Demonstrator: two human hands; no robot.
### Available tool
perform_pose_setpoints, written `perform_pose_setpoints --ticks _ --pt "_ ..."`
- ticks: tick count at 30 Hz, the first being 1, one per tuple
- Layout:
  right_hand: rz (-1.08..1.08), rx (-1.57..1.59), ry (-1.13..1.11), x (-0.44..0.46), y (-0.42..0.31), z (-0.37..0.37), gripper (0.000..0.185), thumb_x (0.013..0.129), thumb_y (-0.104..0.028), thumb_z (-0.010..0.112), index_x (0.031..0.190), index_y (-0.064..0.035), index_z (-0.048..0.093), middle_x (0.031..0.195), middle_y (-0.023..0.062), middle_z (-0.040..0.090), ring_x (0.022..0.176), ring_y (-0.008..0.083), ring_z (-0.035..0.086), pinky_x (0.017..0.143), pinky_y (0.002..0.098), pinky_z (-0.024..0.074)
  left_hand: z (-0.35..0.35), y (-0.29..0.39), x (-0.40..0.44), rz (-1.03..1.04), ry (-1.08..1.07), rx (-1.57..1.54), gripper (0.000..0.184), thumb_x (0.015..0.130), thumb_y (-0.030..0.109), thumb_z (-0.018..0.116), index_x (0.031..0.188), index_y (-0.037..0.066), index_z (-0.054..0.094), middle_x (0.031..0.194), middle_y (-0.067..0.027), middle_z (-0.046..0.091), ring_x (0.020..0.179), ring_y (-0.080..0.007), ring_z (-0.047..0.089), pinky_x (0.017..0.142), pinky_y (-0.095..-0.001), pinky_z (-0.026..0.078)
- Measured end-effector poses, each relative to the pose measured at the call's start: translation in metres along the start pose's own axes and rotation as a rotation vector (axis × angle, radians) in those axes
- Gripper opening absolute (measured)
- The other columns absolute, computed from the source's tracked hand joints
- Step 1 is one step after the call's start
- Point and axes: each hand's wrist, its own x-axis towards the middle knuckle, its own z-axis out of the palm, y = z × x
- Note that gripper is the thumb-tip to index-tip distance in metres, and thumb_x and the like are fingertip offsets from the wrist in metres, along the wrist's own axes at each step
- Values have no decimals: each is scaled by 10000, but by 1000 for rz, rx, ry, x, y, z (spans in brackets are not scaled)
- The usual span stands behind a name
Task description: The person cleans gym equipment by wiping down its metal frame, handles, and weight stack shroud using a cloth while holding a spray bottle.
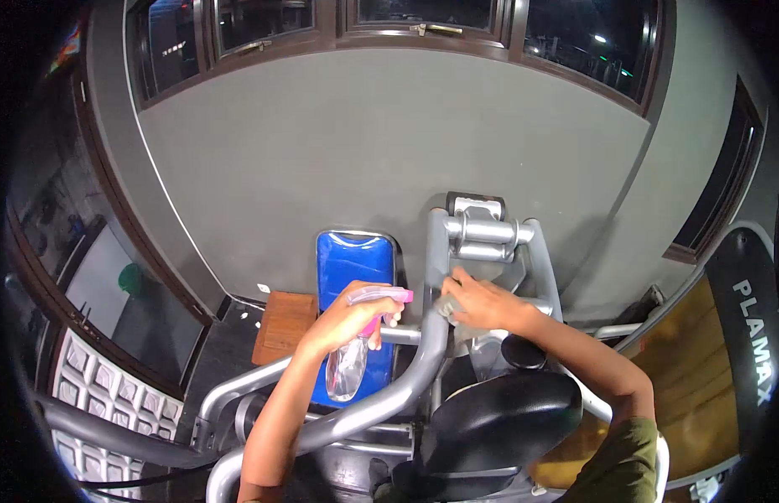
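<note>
My left hand (347, 323) is wrapped round the neck of a clear spray bottle (346, 370) with a pink nozzle that points right. My right hand (482, 302) presses a crumpled greyish cloth (448, 308) against the silver frame tube (434, 335) of an exercise machine. Its fingers are bent round the cloth. Behind the bottle stands a blue padded board (353, 268). A black padded seat (507, 415) lies below my right forearm.
A wooden box (285, 323) stands left of the blue pad. Silver tubes curve across the lower left. A panel marked PLAMAX (752, 335) is at the right. The grey wall (389, 134) rises behind, with windows above.
</note>
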Motion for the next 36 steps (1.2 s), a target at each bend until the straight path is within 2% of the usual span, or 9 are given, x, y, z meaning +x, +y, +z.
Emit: perform_pose_setpoints --ticks 3,7,10,14,17,21,28,32,36 --pt "142 -9 -94 -5 -20 -4 510 815 -202 730 1178 -62 401 1177 234 461 1025 449 593 881 510 511 -5 -10 13 47 48 -32 284 860 183 650 1045 -30 684 796 -76 632 539 -146 588 470 -280 491" --pt "-14 75 -244 -10 -25 7 570 799 -159 745 1201 15 380 1226 275 481 1097 472 578 935 514 502 -8 -20 24 40 90 -8 264 838 177 630 990 -35 671 788 -85 636 518 -167 591 475 -299 495" --pt "35 -2 -157 -2 -10 1 543 795 -136 737 1183 13 387 1202 262 514 1097 461 579 934 517 496 -4 -26 32 26 93 -5 243 842 183 635 946 -33 674 773 -77 629 493 -157 580 478 -292 494" --pt "139 58 16 11 -10 -8 473 780 -233 733 1146 -10 533 981 229 675 959 434 656 861 484 531 0 -33 43 35 105 -7 219 841 188 637 882 -25 664 755 -68 620 482 -145 577 480 -283 489" --pt "-12 47 132 27 12 -38 448 757 -299 747 1090 -25 627 932 230 704 922 413 683 834 457 542 1 -41 56 43 143 0 218 820 182 632 830 -34 662 724 -72 620 468 -148 570 446 -293 470" --pt "95 124 88 47 35 -75 507 731 -330 773 1114 -25 640 966 225 702 941 378 684 845 424 533 0 -54 77 -6 146 29 227 802 174 637 800 -50 670 684 -76 615 437 -148 553 419 -301 457" --pt "-63 269 188 59 52 -50 441 769 -261 745 1105 -5 619 1043 213 686 988 362 663 859 410 512 -10 -73 89 -39 166 -38 242 816 185 645 811 -55 676 677 -84 618 419 -157 555 406 -306 457" --pt "-194 169 135 66 47 -23 387 768 -201 733 1116 -55 648 1056 153 672 1023 317 650 936 408 487 -15 -80 85 -24 205 -18 228 811 147 617 857 -71 669 703 -106 626 424 -178 564 426 -319 487" --pt "-290 327 -366 63 5 -23 342 765 -196 705 1090 -91 689 1055 142 676 1068 318 626 967 419 470 -24 -87 81 -42 244 -77 208 817 145 612 848 -57 657 718 -111 629 432 -185 572 445 -323 488"
